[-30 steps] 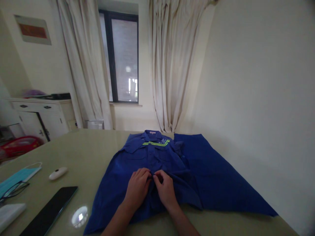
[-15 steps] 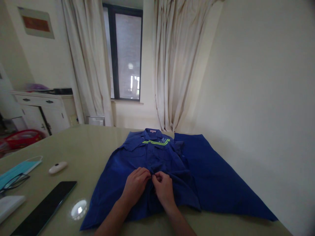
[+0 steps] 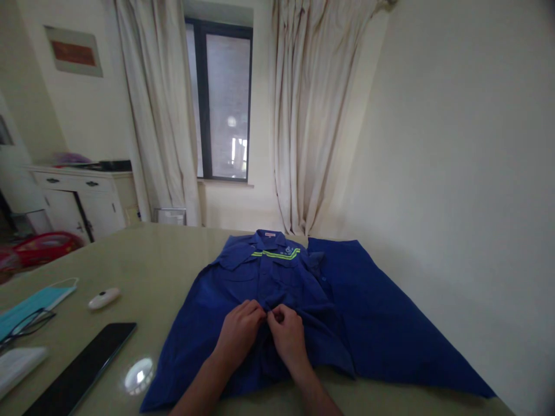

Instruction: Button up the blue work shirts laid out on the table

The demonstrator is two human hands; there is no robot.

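Observation:
A blue work shirt [image 3: 236,287] with a yellow-green stripe across the chest lies front up on the table, its collar at the far end. My left hand [image 3: 243,326] and my right hand [image 3: 287,332] meet at the shirt's front placket, below the chest pockets. Both hands are closed, their fingertips pinching the cloth close together. The fingers cover the exact spot, so any button there is hidden. Dark blue trousers or another flat blue garment [image 3: 390,323] lies along the shirt's right side, partly touching it.
On the pale green table [image 3: 173,254], left of the shirt, are a black phone [image 3: 82,370], a small white oval device [image 3: 104,298], a blue face mask [image 3: 39,303], glasses [image 3: 32,323] and a white box-like object [image 3: 19,367]. A wall [image 3: 455,173] stands close on the right.
The camera view has tilted slightly, so the scene sits a little lower and to the right. My hands stay pinched on the placket with hardly any movement.

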